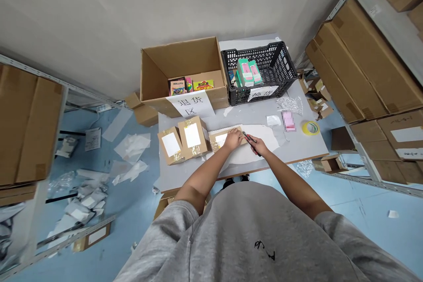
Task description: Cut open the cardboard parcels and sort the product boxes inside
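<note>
A flat cardboard box (216, 138) with a white label lies on a white sheet (264, 139) near the table's front edge. My left hand (233, 138) bears down on its right part, fingers curled over the cardboard. In my right hand (258, 146) is a black and red utility knife (250, 138), its tip at the box's right end, close to my left fingertips. Whether the blade touches the box is too small to tell. Two taped, labelled cardboard boxes, one (194, 137) larger and one (171, 145) smaller, stand left of my left hand.
Behind are a large open carton (183, 53) with colourful packs and a black plastic crate (256, 53) with green-pink boxes. Tape (310, 128), a pink slip (288, 121) and bubble wrap (291, 105) lie at right. Carton-laden shelves flank the table (317, 143); packaging scraps (132, 145) litter the floor.
</note>
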{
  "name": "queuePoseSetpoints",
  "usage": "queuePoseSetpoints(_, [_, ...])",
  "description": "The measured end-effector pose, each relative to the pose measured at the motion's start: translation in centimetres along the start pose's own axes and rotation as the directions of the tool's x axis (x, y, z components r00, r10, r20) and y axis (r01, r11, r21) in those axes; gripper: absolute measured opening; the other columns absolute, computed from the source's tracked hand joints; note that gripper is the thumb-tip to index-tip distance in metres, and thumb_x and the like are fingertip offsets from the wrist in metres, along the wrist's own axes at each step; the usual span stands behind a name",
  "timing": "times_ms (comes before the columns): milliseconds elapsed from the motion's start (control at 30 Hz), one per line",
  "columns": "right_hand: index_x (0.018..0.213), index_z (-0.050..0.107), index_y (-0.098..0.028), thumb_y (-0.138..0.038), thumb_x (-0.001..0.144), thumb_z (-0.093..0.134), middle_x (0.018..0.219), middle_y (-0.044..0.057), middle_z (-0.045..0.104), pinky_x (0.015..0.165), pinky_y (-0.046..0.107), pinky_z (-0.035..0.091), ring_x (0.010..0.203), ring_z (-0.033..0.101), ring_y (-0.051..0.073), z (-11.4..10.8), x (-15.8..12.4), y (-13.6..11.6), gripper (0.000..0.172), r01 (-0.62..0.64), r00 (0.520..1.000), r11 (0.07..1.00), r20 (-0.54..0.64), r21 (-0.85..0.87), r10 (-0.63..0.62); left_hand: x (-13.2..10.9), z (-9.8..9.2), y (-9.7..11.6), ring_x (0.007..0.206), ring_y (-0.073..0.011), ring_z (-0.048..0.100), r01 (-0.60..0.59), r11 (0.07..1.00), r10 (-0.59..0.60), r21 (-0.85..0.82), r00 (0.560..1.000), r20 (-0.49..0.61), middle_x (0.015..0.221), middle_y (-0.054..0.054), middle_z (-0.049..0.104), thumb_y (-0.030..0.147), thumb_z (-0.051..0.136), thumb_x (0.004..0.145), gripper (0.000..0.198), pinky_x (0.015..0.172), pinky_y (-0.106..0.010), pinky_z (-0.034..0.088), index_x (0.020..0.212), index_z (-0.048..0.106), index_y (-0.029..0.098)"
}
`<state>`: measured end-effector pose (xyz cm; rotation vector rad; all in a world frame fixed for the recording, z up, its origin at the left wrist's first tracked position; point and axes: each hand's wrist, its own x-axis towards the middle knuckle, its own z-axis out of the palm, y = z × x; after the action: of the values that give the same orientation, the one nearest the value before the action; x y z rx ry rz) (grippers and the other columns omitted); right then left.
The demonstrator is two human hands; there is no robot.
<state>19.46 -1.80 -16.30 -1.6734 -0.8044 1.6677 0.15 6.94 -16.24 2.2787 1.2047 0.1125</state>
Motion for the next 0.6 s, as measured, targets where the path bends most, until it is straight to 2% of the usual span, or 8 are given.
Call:
queuePoseSetpoints(200, [0.171,0.053,-0.015,-0.049,0.101,0.071,0.048,-0.01,0.054,0.035,0.02,0.034,0.034,0.043,0.012,0.4,-0.4,0.7,0.08,-0.024,1.0,0.999,0.005,-0.039,0.024,-0.7,0.6,-1.0,0.113,-0.0297,0.059,-0.176,0.984,0.176,-0.017,0.984,-0.031,0.115,-0.012,0.071,0.028,0.05,0.114,0.026,0.1,-0.044,0.045,0.106,0.074,0.021])
queuePoseSetpoints(333, [0.173,0.051,-0.019,-0.054,0.1,0.071,0.05,-0.01,0.055,0.035,0.02,0.036,0.035,0.045,0.012,0.4,-1.2,1.6,0.083,-0.04,0.999,0.998,-0.011,-0.053,0.04,-1.1,1.3,-1.5,0.109,-0.0298,0.056,-0.209,0.977,0.206,-0.034,0.976,-0.063,0.111,-0.012,0.07,0.027,0.047,0.114,0.03,0.1,-0.045,0.045,0.102,0.075,0.022])
queuePoseSetpoints(433, [0.173,0.05,-0.017,-0.056,0.1,0.073,0.049,-0.011,0.054,0.035,0.02,0.035,0.035,0.043,0.012,0.6,-1.2,1.3,0.086,-0.038,0.999,0.997,-0.009,-0.063,0.037,-1.2,1.5,-1.6,0.108,-0.0297,0.055,-0.267,0.963,0.265,-0.026,0.963,-0.038,0.109,-0.012,0.069,0.02,0.047,0.111,0.03,0.099,-0.044,0.046,0.102,0.076,0.022])
queuePoseSetpoints(500, [0.172,0.052,-0.016,-0.055,0.1,0.073,0.048,-0.01,0.054,0.035,0.02,0.035,0.034,0.042,0.011,0.9,-1.2,0.8,0.084,-0.024,1.0,0.998,-0.021,-0.062,0.022,-1.0,1.4,-1.7,0.108,-0.0296,0.055,-0.272,0.962,0.272,-0.017,0.962,-0.035,0.111,-0.013,0.068,0.019,0.047,0.111,0.03,0.099,-0.043,0.046,0.104,0.076,0.022])
queuePoseSetpoints(600, [0.171,0.053,-0.016,-0.052,0.102,0.069,0.048,-0.01,0.055,0.035,0.021,0.035,0.035,0.043,0.013,1.4,-1.5,0.4,0.08,-0.025,0.999,0.999,-0.044,-0.037,0.024,-0.8,1.2,-1.8,0.113,-0.0301,0.056,-0.196,0.981,0.196,0.006,0.977,-0.082,0.116,-0.013,0.068,0.026,0.049,0.114,0.028,0.102,-0.044,0.046,0.106,0.075,0.021])
